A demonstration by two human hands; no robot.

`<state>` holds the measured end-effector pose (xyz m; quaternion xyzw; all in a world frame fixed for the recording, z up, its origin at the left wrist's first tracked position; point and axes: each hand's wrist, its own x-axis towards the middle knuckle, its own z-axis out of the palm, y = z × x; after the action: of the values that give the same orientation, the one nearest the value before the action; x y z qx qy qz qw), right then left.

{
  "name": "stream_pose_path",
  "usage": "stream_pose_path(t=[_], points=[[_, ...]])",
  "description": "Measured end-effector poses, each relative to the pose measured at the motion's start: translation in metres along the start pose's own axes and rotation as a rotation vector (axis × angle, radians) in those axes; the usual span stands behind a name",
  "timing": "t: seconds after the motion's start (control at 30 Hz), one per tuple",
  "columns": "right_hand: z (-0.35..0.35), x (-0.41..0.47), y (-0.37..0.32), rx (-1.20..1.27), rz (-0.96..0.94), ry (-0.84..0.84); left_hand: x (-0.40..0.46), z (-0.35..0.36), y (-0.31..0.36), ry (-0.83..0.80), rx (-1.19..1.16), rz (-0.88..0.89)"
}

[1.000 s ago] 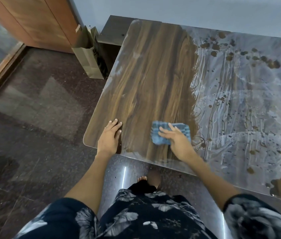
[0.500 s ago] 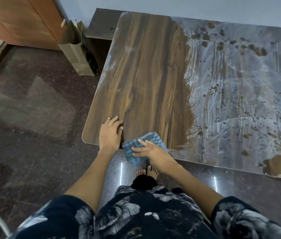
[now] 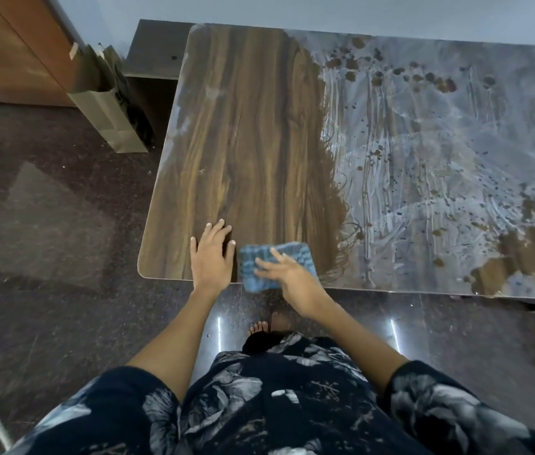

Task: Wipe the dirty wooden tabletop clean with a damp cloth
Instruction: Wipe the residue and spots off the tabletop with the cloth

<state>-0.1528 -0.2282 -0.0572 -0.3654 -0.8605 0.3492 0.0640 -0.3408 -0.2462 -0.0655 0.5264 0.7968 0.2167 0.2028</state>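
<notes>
Right hand (image 3: 287, 277) presses flat, fingers spread, on blue cloth (image 3: 276, 267) at tabletop (image 3: 253, 133) near edge, lower centre of frame; cloth overhangs the edge slightly; left hand (image 3: 212, 257) flat on wood just left of cloth, holding nothing; grey smears and brown spots (image 3: 423, 142) cover right half; paper bag (image 3: 108, 110) on floor, upper left.

The wiped left half of the surface (image 3: 253, 142) is lying bare ahead of my fingers, nothing standing on it. My left hand (image 3: 211, 257) is resting flat just beside the cloth (image 3: 292, 254), closing off leftward passage. A paper bag (image 3: 108, 106) is standing off the surface's left edge.
</notes>
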Motion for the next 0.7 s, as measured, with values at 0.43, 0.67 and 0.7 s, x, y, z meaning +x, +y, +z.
stream_pose_path(t=[0.43,0.67,0.7], points=[[-0.070,0.001,0.075,0.140,0.421,0.449,0.025,0.024,0.060,-0.137,0.090,-0.135],[-0.052,-0.016,0.077,0.092,0.140,0.195,0.052,0.041,0.092,-0.260,0.137,0.119],[-0.054,-0.030,0.086,0.093,0.099,0.162,0.057,0.044,0.098,-0.262,0.137,0.123]])
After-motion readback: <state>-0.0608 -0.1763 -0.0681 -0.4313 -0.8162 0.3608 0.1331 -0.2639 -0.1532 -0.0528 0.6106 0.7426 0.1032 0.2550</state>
